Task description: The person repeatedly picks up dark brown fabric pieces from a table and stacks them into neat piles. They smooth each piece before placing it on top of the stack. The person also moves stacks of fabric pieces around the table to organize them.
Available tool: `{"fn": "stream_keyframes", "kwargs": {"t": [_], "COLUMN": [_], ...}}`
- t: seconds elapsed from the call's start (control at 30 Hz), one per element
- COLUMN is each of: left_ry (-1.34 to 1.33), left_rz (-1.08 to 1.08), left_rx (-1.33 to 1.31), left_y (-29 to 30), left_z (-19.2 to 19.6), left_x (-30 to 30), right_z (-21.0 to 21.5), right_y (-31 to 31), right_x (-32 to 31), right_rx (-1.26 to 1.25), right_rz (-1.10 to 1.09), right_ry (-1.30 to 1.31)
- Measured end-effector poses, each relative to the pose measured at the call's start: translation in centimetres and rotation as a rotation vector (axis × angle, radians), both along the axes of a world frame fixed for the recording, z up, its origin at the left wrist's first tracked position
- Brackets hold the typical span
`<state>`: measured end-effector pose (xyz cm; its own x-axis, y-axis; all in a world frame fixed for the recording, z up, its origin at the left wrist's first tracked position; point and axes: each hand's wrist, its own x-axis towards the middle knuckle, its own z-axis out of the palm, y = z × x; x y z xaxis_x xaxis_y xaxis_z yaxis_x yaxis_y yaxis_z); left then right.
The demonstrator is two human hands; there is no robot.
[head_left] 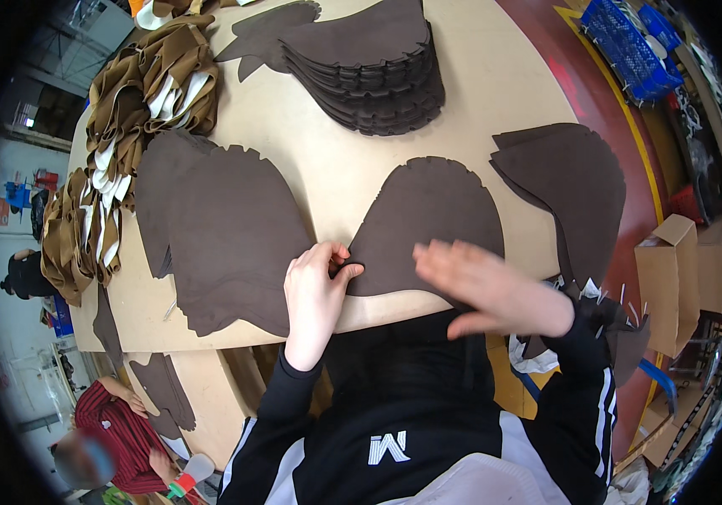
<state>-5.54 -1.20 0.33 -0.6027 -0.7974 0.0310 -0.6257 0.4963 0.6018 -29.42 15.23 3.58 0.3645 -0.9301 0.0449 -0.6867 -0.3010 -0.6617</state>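
A dark brown leather-like cut piece (428, 210) with a notched, rounded far edge lies flat on the table in front of me. My left hand (317, 282) pinches its near left corner between thumb and fingers. Over its near right part is my right hand (483, 282), slightly blurred, with fingers stretched out and nothing in them; whether it touches the piece I cannot tell. To the left lies a stack of similar dark pieces (235, 236), beside my left hand. More dark pieces (571, 185) lie at the right table edge.
A thick stack of dark pieces (369, 76) sits at the far side of the beige table (496, 76). Brown and white sewn bundles (151, 93) fill its left edge. Blue crates (626, 50) and cardboard boxes (672, 269) stand at right. Another person (121, 429) works at lower left.
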Motion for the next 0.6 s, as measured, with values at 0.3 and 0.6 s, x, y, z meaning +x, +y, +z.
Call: {"fn": "stream_keyframes", "kwargs": {"t": [0.3, 0.6], "left_ry": [0.062, 0.403], "left_rz": [0.108, 0.094], "left_rx": [0.022, -0.006], "left_y": [0.2, 3.2], "left_z": [0.3, 2.1], "left_x": [-0.5, -0.9], "right_z": [-4.0, 0.5], "right_y": [-1.9, 2.4], "right_x": [1.1, 0.9], "right_rx": [-0.132, 0.348], "right_rz": [-0.329, 0.195], "right_ry": [0.393, -0.268]}}
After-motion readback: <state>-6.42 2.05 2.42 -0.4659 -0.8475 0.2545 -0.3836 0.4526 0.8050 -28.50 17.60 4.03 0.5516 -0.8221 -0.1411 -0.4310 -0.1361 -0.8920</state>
